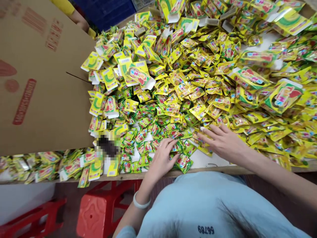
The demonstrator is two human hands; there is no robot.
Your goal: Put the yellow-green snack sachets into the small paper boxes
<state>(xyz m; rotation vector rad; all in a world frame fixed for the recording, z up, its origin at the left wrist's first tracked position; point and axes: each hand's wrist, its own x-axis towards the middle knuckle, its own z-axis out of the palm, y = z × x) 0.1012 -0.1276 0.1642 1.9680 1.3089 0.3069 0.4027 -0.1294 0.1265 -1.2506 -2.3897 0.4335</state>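
Small green candy packets [184,162] with watermelon prints lie loose along the table's near side. My left hand [160,158], palm down, rests among them; its thumb and fingers are apart around a green packet, which it touches without a visible firm grip. To the right, my right hand [225,142] is spread flat where green packets meet the yellow packets [198,110]. Its fingertips touch packets and it holds nothing visible. One right fingertip has a white covering. Yellow-green printed small boxes [282,97] lie over the heap, some with white flaps raised.
A large brown carton [49,92] covers the left side of the table. Behind it shows another person's arm [76,18]. Blue crates [104,13] stand at the back. Red plastic stools [91,215] are below the wooden table edge [133,176]. A pixelated patch hides part of the heap.
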